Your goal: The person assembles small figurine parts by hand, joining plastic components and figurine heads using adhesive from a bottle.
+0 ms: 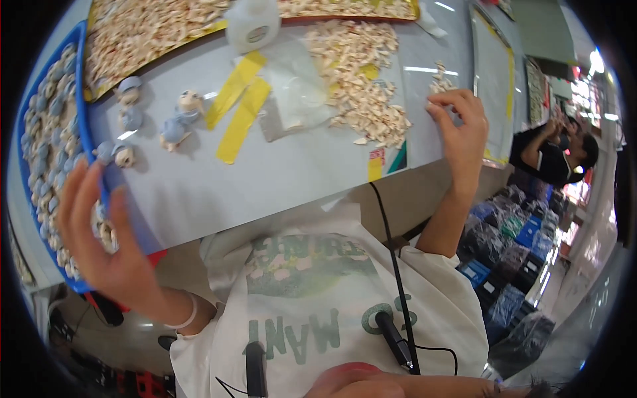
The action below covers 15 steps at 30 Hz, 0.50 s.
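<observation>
My left hand [109, 239], slightly blurred, reaches over the near right rim of a blue tray [85, 139], fingers stretched and apart from the thumb. Many small pale-blue and cream figurines [50, 146] fill that tray. Right of it, three more lie on the table: a figurine [130, 105], a second figurine [181, 121] and a third figurine [115, 154] close to my left fingertips. My right hand [461, 126] has thumb and forefinger pinched together beside a few small cream pieces [441, 79]; whatever is between the fingertips is too small to make out.
A large heap of cream pieces [368, 86] lies mid-table, beside a clear plastic bag [298, 96] and yellow tape strips [242, 106]. Trays of similar pieces [152, 36] and a white bottle [253, 26] stand behind. Wrapped crates [511, 252] and a person [561, 149] are at right.
</observation>
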Available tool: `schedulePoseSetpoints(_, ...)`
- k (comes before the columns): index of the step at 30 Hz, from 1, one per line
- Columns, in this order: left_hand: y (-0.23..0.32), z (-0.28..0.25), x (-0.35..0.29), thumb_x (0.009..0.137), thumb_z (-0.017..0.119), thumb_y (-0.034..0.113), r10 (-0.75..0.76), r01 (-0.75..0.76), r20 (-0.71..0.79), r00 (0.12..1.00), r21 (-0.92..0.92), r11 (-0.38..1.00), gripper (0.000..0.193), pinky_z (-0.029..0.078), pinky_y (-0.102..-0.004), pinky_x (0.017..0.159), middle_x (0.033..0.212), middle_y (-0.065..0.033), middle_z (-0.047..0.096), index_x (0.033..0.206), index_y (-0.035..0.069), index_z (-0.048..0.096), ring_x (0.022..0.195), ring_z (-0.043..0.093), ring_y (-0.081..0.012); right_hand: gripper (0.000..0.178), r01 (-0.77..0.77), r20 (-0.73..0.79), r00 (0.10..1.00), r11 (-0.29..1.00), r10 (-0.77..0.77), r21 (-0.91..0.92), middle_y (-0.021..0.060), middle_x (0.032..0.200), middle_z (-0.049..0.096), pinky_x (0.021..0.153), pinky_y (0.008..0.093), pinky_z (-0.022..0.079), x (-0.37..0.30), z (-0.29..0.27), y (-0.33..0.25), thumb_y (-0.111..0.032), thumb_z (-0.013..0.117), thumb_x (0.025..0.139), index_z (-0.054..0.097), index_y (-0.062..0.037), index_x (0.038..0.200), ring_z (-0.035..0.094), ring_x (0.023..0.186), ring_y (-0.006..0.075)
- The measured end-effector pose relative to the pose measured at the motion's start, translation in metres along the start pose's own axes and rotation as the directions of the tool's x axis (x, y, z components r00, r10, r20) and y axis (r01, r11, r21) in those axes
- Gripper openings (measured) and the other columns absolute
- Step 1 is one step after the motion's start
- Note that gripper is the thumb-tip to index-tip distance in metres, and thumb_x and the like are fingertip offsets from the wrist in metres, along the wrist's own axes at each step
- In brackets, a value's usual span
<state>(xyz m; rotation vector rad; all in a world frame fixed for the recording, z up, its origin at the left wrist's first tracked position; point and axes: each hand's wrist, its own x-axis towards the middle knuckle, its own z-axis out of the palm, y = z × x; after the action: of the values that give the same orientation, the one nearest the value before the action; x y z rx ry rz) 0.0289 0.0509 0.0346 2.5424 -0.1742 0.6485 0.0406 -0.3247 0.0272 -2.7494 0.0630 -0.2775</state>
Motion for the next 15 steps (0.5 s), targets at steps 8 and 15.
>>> schedulePoseSetpoints(8,-0.054,-0.075,-0.022,0.082,0.057,0.012,-0.728,0.685,0.326,0.602,0.258,0.682,0.022,0.042,-0.0253,0.065,0.084,-0.0084,0.055,0.1,0.002,0.052,0.072,0.05,-0.0148,0.006,-0.006,-0.125,0.992,0.999,0.011,0.041,0.007,0.078,0.058,0.067,0.0275,0.042,-0.008,-0.007,0.015,-0.003,0.056,0.08,0.058,0.001,0.083,0.054,0.072,0.016)
schedulePoseSetpoints(15,-0.041,-0.04,-0.021,0.081,0.058,0.011,-0.521,0.584,0.4,0.754,-0.043,0.811,0.019,0.041,-0.0259,0.064,0.084,-0.0076,0.053,0.097,0.002,0.051,0.07,0.049,-0.0146,0.01,-0.078,-0.12,0.979,0.851,0.163,0.52,0.0047,0.082,0.058,0.068,0.0205,0.042,-0.004,0.001,-0.004,0.003,0.057,0.079,0.058,0.0033,0.089,0.053,0.072,0.009)
